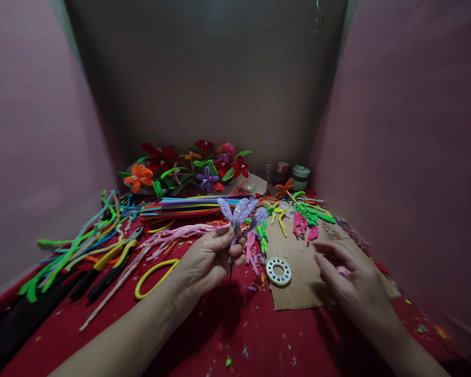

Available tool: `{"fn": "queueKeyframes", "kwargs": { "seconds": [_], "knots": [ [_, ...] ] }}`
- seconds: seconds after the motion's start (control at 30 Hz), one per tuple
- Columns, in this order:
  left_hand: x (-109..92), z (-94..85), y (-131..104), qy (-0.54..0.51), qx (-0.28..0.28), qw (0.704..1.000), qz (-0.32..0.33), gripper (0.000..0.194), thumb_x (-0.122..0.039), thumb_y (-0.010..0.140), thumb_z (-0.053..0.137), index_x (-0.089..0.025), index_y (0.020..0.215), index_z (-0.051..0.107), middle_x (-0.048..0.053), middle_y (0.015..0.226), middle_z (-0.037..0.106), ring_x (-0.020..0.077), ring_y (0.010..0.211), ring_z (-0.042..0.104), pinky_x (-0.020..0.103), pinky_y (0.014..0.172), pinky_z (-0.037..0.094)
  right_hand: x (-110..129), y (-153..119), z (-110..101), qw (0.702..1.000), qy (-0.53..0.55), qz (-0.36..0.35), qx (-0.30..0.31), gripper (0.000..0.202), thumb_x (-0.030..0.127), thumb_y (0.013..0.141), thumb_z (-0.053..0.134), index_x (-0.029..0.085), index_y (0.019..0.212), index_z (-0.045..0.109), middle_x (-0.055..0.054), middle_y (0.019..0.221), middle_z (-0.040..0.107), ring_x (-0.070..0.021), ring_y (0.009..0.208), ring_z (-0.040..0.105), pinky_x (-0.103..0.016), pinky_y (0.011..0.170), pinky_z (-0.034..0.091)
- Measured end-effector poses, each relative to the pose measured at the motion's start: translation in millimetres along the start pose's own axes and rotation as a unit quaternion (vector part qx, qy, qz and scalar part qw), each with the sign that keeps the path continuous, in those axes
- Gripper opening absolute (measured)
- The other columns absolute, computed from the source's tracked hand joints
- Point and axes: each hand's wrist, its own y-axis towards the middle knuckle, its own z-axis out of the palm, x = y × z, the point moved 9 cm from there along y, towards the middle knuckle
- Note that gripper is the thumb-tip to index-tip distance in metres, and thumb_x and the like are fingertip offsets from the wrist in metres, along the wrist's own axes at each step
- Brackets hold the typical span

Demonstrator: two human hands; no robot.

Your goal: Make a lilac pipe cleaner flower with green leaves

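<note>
My left hand (215,254) pinches a light purple flower (241,212) by its base, above the red cloth. The flower has several fuzzy pipe-cleaner petals spread upward and a thin dark stem pointing down below the fingers. To the right, my right hand (351,275) hovers over a piece of cardboard (302,285), thumb and forefinger slightly apart at the tips. A small pink patch shows among its bent fingers; I cannot tell whether it is a fingertip or a scrap. Nearest to that hand are pink fuzzy petals (299,224) and a round metal disc with holes (278,271).
Yellow-and-black pliers (120,256), yellow-handled scissors (151,283) and loose pipe cleaners (78,246) lie at left. Behind are a bundle of pipe cleaners (180,206), finished flowers (139,178) and a lidded jar (300,178). Pink walls (412,157) flank both sides.
</note>
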Motion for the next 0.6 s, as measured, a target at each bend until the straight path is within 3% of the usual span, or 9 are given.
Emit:
{"fn": "queueKeyframes", "kwargs": {
  "seconds": [0.07,0.13,0.23,0.33,0.4,0.5,0.57,0.6],
  "knots": [
    [-1,-0.2,1,-0.007,0.002,1.0,-0.002,0.015,-0.008,0.085,0.048,-0.007,0.076,0.061,0.006,0.068,0.058,0.0043,0.045,0.046,0.018,0.045,0.042,-14,-11,-29,0.967,-0.231,-0.085,-0.069,0.037,0.039,0.078,0.048,0.014,0.099,0.063,-0.016,0.102,0.061,-0.0311,0.092,0.055,-0.046,0.079,0.044],
    [0,-0.1,1,-0.007,0.006,1.0,-0.005,0.016,-0.007,0.085,0.048,-0.007,0.076,0.061,0.006,0.068,0.058,0.0042,0.045,0.046,0.018,0.044,0.042,-38,-18,-33,0.918,-0.382,-0.098,-0.04,0.037,0.037,0.079,0.043,0.01,0.097,0.062,-0.017,0.089,0.061,-0.0326,0.082,0.055,-0.048,0.073,0.045],
    [2,-1.3,2,-0.003,0.004,1.0,-0.011,0.017,-0.007,0.085,0.047,-0.006,0.076,0.061,0.007,0.069,0.058,0.0044,0.045,0.047,0.018,0.044,0.043,-60,-24,-27,0.877,-0.47,-0.101,-0.004,0.029,0.033,0.078,0.045,0.012,0.09,0.062,-0.014,0.083,0.061,-0.0301,0.075,0.057,-0.043,0.068,0.047],
    [2,-3.0,2,-0.001,-0.006,1.0,-0.007,0.019,-0.006,0.085,0.045,-0.006,0.075,0.062,0.007,0.069,0.058,0.0047,0.046,0.047,0.018,0.045,0.043,-57,-24,-18,0.862,-0.492,-0.117,-0.01,0.025,0.029,0.079,0.043,0.013,0.085,0.062,-0.013,0.08,0.061,-0.0293,0.074,0.059,-0.04,0.065,0.048],
    [-1,-2.3,2,-0.002,-0.006,1.0,0.007,0.02,-0.005,0.085,0.045,-0.006,0.074,0.062,0.007,0.068,0.058,0.0048,0.046,0.047,0.018,0.045,0.043,-46,-24,-18,0.87,-0.474,-0.134,-0.036,0.028,0.03,0.08,0.041,0.013,0.083,0.062,-0.013,0.075,0.062,-0.0286,0.069,0.06,-0.039,0.061,0.048],
    [-5,-1.4,3,-0.008,-0.007,1.0,0.017,0.022,-0.006,0.086,0.044,-0.006,0.073,0.062,0.007,0.067,0.058,0.0049,0.046,0.047,0.018,0.045,0.043,-22,-26,-34,0.913,-0.366,-0.14,-0.114,0.037,0.038,0.082,0.04,0.012,0.092,0.063,-0.013,0.081,0.065,-0.0261,0.067,0.063,-0.036,0.059,0.048],
    [-7,-2.4,4,-0.011,-0.014,1.0,0.016,0.024,-0.007,0.086,0.043,-0.006,0.072,0.062,0.008,0.067,0.058,0.0051,0.046,0.047,0.019,0.045,0.044,-10,-25,-46,0.95,-0.26,-0.098,-0.142,0.038,0.046,0.081,0.045,0.017,0.094,0.065,-0.009,0.082,0.068,-0.024,0.068,0.065,-0.032,0.059,0.049],
    [-8,-3.5,4,-0.014,-0.02,1.0,0.017,0.024,-0.007,0.086,0.043,-0.006,0.073,0.063,0.008,0.067,0.058,0.0053,0.046,0.047,0.019,0.046,0.044,-7,-22,-46,0.967,-0.213,-0.058,-0.124,0.036,0.048,0.081,0.048,0.019,0.094,0.066,-0.007,0.082,0.069,-0.0234,0.071,0.065,-0.03,0.059,0.049]
  ]
}}
